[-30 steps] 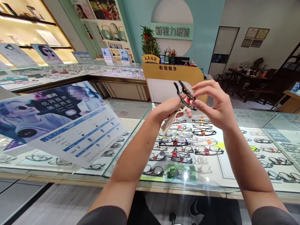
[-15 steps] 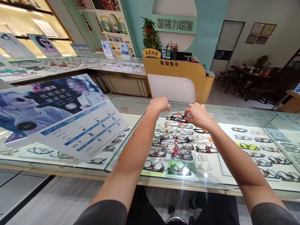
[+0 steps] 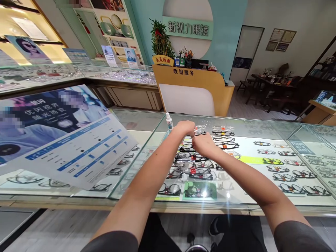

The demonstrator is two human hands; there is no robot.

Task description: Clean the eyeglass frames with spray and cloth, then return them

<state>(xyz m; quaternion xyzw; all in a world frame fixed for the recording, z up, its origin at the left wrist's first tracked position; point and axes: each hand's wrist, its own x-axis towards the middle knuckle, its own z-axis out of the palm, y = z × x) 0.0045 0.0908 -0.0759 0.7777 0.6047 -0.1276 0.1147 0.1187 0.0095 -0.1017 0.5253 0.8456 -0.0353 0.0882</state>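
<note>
My left hand (image 3: 187,128) is closed above the far part of the glass display counter (image 3: 236,206), fingers bent down and mostly hidden. My right hand (image 3: 204,144) is closed close beside it, just below and to the right. What either hand holds cannot be made out. Behind the left wrist stands a white spray bottle (image 3: 169,121). Right of my hands are clear-framed eyeglasses (image 3: 223,128) and dark-framed eyeglasses (image 3: 226,144). Several more pairs lie below my hands, including eyeglasses (image 3: 198,190) over a green card.
A large printed leaflet (image 3: 86,150) stands tilted on the left of the counter. More eyeglasses (image 3: 291,189) lie in rows to the right. Beyond the counter is a wooden cashier desk (image 3: 220,87). Below the front edge, a stool base (image 3: 195,246) shows between my legs.
My right hand has moved left and down, from over the eyeglasses to beside my left hand, and has closed. The spray bottle now shows behind my left wrist. The view has shifted slightly right.
</note>
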